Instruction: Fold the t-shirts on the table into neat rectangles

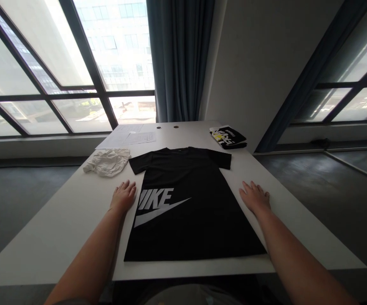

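Note:
A black T-shirt (196, 212) with a large white print lies spread flat on the white table (59, 220), collar at the far side and hem towards me. Beside its left edge my left hand (124, 195) rests palm down on the tabletop, fingers spread and holding nothing. My right hand (255, 195) lies palm down near the shirt's right edge, also with fingers apart and nothing in them. Both sleeves of the shirt are laid outward, and the fabric looks mostly smooth.
A crumpled white cloth (108, 162) lies left of the shirt's sleeve. Papers (132, 136) are behind it near the far left edge. Folded dark garments with white and yellow print (228, 137) are stacked at the far right. Windows and a blue curtain (180, 59) stand beyond the table.

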The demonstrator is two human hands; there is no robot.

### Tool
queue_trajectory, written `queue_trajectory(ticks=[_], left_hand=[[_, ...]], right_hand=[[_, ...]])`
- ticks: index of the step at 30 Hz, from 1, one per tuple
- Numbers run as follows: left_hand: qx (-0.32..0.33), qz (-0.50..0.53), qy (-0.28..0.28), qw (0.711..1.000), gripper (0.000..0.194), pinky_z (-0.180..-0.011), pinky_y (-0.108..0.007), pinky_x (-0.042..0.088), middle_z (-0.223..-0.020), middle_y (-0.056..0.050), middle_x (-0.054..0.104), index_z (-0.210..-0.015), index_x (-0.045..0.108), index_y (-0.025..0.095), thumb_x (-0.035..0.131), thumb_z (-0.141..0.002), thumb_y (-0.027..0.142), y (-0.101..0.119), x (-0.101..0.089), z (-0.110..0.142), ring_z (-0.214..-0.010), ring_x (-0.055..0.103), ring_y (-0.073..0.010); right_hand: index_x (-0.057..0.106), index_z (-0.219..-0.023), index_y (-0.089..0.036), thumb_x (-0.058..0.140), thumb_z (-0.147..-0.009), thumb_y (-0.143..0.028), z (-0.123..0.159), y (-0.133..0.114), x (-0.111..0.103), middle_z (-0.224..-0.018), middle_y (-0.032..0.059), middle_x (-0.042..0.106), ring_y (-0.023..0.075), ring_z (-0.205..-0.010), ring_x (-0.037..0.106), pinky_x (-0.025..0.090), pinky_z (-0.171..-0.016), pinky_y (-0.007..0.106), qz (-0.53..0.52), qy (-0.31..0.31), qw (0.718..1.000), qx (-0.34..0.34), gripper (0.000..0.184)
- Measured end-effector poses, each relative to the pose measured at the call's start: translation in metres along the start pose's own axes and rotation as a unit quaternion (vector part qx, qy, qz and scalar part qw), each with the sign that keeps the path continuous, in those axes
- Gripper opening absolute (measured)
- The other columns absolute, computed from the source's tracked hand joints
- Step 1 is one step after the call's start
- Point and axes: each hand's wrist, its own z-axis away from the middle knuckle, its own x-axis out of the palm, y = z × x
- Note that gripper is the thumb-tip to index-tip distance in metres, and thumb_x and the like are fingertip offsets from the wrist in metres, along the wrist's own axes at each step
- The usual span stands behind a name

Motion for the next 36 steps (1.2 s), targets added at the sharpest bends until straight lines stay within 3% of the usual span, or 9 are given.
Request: queue_trajectory(ticks=[11, 31, 33, 36], left_hand=[[0.002, -0.008, -0.009, 1.0, 0.055, -0.124, -0.055, 0.027, -0.165, -0.011, 0.04, -0.154, 0.051, 0.026, 0.032, -0.104, 0.04, -0.002, 0.002, 0.0, -0.153, 0.033, -0.0328], [0.017, 0.05, 0.042, 0.998, 0.051, -0.119, -0.064, 0.033, -0.157, -0.016, 0.05, -0.144, 0.063, 0.021, 0.038, -0.103, 0.041, -0.008, 0.007, -0.002, -0.147, 0.042, -0.0388], [0.051, 0.098, 0.049, 0.993, 0.05, -0.119, -0.059, 0.036, -0.153, -0.014, 0.055, -0.14, 0.065, 0.022, 0.036, -0.104, 0.042, -0.007, 0.003, 0.0, -0.144, 0.048, -0.0347], [0.162, 0.191, 0.067, 0.966, 0.053, -0.121, -0.044, 0.039, -0.155, -0.007, 0.054, -0.145, 0.06, 0.025, 0.031, -0.106, 0.045, 0.0, -0.003, 0.004, -0.142, 0.051, -0.0249]], right_hand=[[0.041, -0.16, -0.027, 0.024, -0.104, -0.053, 0.004, -0.002, -0.007, -0.169, 0.0119, 0.03, 0.0382, -0.153, 0.028, 0.024, -0.12, 0.064, 0.016, -0.008, 1.0, -0.001, 0.064], [0.042, -0.159, -0.028, 0.025, -0.104, -0.052, 0.003, -0.004, -0.006, -0.17, 0.0104, 0.029, 0.0355, -0.153, 0.027, 0.022, -0.121, 0.062, 0.012, -0.006, 1.0, 0.007, 0.062], [0.042, -0.159, -0.028, 0.025, -0.104, -0.053, 0.003, -0.004, -0.006, -0.169, 0.0105, 0.029, 0.0355, -0.153, 0.027, 0.022, -0.121, 0.062, 0.012, -0.005, 1.0, 0.007, 0.063], [0.042, -0.159, -0.027, 0.025, -0.104, -0.053, 0.004, -0.005, -0.007, -0.169, 0.0108, 0.03, 0.0359, -0.153, 0.028, 0.023, -0.121, 0.062, 0.011, -0.006, 1.0, 0.007, 0.063]])
